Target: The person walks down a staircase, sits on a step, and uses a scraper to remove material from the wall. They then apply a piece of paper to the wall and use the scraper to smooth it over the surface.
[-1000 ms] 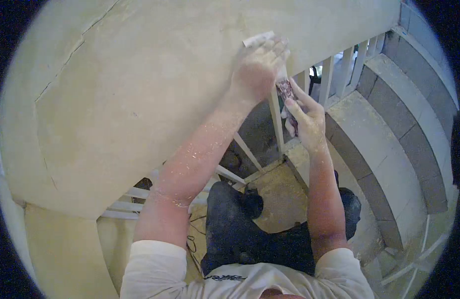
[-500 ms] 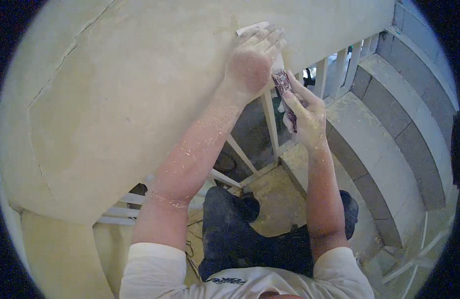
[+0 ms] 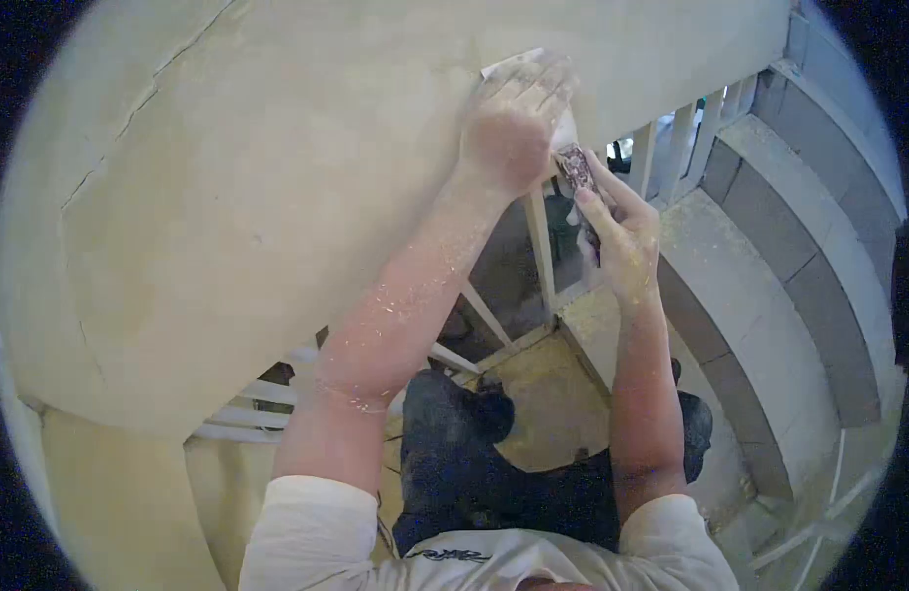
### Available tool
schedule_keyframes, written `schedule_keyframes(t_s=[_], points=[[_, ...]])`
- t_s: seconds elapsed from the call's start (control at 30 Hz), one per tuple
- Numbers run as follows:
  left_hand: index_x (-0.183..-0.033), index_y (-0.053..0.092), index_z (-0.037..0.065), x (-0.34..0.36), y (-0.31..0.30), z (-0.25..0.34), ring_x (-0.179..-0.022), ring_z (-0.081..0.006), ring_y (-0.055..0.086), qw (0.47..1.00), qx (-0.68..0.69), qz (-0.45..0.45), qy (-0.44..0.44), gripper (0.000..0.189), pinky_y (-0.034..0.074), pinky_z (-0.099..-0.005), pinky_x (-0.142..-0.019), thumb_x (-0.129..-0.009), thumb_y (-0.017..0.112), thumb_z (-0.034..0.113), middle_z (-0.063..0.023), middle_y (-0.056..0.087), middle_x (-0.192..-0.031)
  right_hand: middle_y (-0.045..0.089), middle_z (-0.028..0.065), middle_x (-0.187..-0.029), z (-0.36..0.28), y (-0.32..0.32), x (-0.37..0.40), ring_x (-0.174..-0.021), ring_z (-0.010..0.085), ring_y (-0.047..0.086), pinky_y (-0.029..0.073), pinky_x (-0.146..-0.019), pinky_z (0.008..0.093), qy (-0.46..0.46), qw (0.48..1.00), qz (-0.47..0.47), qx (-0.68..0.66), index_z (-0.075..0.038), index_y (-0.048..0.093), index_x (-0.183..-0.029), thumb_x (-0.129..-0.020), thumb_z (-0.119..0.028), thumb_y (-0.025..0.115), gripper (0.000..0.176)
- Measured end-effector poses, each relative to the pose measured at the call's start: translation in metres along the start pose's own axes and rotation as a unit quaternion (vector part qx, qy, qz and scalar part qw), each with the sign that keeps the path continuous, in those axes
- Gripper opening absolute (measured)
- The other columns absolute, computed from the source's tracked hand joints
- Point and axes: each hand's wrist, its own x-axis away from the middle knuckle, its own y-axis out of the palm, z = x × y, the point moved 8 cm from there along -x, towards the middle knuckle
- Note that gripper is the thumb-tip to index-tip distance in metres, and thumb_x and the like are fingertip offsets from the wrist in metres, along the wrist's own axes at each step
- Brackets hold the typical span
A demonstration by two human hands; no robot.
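Note:
My right hand (image 3: pixel 622 231) is wrapped around the dark, red-patterned handle (image 3: pixel 578 169) of what looks like a wide putty knife. Its white blade (image 3: pixel 565 128) runs up beneath my left hand (image 3: pixel 514 123), and a pale straight edge shows beyond the fingertips. My left hand lies flat over the blade with its fingers stretched out, pressing toward the pale plastered surface (image 3: pixel 307 197). Most of the blade is hidden under that hand. Dust and light flecks cover both hands and the left forearm.
A long crack (image 3: pixel 129 118) runs through the plaster at the upper left. White balusters (image 3: pixel 538 241) stand below the plaster's edge. Curved steps (image 3: pixel 760 246) rise on the right, dusted with debris. My dark-trousered legs (image 3: pixel 504 483) are bent below.
Both hands and the putty knife have shifted slightly right and a little down along the plaster. The left hand still lies on the blade, and the right still grips the handle.

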Motion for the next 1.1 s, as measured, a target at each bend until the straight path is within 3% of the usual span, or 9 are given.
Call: schedule_keyframes(t_s=[0.03,0.17,0.3,0.57,0.63,0.73,0.8,0.9,1.1], points=[[-0.112,0.063,0.011,0.002,0.001,0.001,-0.121,-0.0229,0.051,1.0,0.003,0.0,-0.001,0.039,0.038,-0.0385,-0.102,-0.074,0.056,0.007,-0.0048,0.059,-0.124,0.061,-0.0016,-0.084,-0.005,-0.003,-0.001,-0.057,0.0011,0.042,0.034,-0.048,0.0175,-0.037,0.997,0.012,0.061,-0.002,0.053,-0.129,-0.087,-0.01,0.061,0.044],[-0.107,0.064,0.007,0.02,0.006,0.009,-0.12,-0.0218,0.051,1.0,-0.006,0.019,-0.003,0.033,0.037,-0.0371,-0.103,-0.076,0.057,0.009,-0.0073,0.061,-0.12,0.059,-0.0026,-0.086,0.031,-0.01,0.006,-0.056,0.0018,0.042,0.033,-0.047,0.0183,0.027,0.994,-0.054,-0.092,-0.002,0.052,-0.131,-0.087,-0.009,0.06,0.045],[-0.109,0.064,0.007,0.01,0.006,0.008,-0.118,-0.0214,0.053,0.999,-0.013,0.027,-0.014,0.034,0.037,-0.0367,-0.103,-0.075,0.056,0.008,-0.0073,0.062,-0.118,0.059,-0.002,-0.081,0.028,-0.015,0.001,-0.053,0.0023,0.041,0.03,-0.041,0.0187,0.027,0.997,-0.014,-0.077,-0.003,0.052,-0.131,-0.088,-0.01,0.061,0.044],[-0.11,0.064,0.009,0.003,0.001,-0.004,-0.119,-0.0197,0.052,1.0,-0.022,0.002,0.01,0.034,0.037,-0.0351,-0.103,-0.078,0.054,0.008,-0.0054,0.063,-0.118,0.062,0.0017,-0.099,0.012,0.009,0.009,-0.077,0.0043,0.052,0.04,-0.059,0.0151,0.022,0.994,0.012,-0.105,0.0,0.054,-0.127,-0.09,-0.011,0.06,0.04],[-0.111,0.064,0.01,-0.003,-0.002,-0.005,-0.119,-0.0197,0.052,0.999,-0.05,-0.002,0.014,0.034,0.037,-0.035,-0.103,-0.079,0.054,0.007,-0.0049,0.062,-0.118,0.061,0.0008,-0.091,-0.006,0.018,0.011,-0.068,0.0035,0.049,0.038,-0.055,0.0159,0.005,0.985,0.022,-0.172,0.0,0.054,-0.127,-0.09,-0.011,0.059,0.039],[-0.113,0.063,0.012,0.005,-0.01,-0.005,-0.118,-0.0197,0.052,0.997,-0.075,0.004,-0.004,0.036,0.038,-0.035,-0.102,-0.079,0.054,0.007,-0.0037,0.061,-0.12,0.057,-0.0007,-0.075,0.0,0.017,0.017,-0.054,0.0025,0.043,0.033,-0.044,0.0171,-0.005,0.996,0.017,-0.085,-0.002,0.056,-0.126,-0.09,-0.011,0.059,0.037],[-0.116,0.062,0.016,0.023,-0.013,-0.006,-0.121,-0.0218,0.051,0.999,0.033,0.012,-0.019,0.044,0.041,-0.0371,-0.099,-0.073,0.06,0.006,-0.0065,0.058,-0.126,0.058,-0.0004,-0.075,0.012,0.023,0.027,-0.054,0.0023,0.043,0.032,-0.043,0.0169,-0.007,0.995,0.023,-0.101,-0.002,0.056,-0.126,-0.09,-0.011,0.059,0.037],[-0.114,0.064,0.016,-0.001,-0.022,-0.007,-0.12,-0.0214,0.052,0.998,-0.059,-0.014,0.006,0.041,0.044,-0.0357,-0.097,-0.074,0.059,0.006,-0.0052,0.06,-0.123,0.058,-0.0002,-0.075,-0.002,0.02,0.019,-0.053,0.0019,0.042,0.031,-0.043,0.0165,-0.028,0.993,0.027,-0.111,-0.002,0.055,-0.127,-0.09,-0.013,0.06,0.039],[-0.112,0.064,0.016,0.023,-0.016,-0.003,-0.117,-0.0224,0.055,1.0,0.0,-0.01,-0.004,0.041,0.045,-0.0356,-0.095,-0.074,0.059,0.005,-0.0025,0.062,-0.12,0.056,-0.0009,-0.073,0.018,0.032,0.033,-0.053,0.0022,0.042,0.031,-0.042,0.0165,-0.013,0.993,0.05,-0.111,-0.002,0.053,-0.128,-0.09,-0.014,0.061,0.041]])
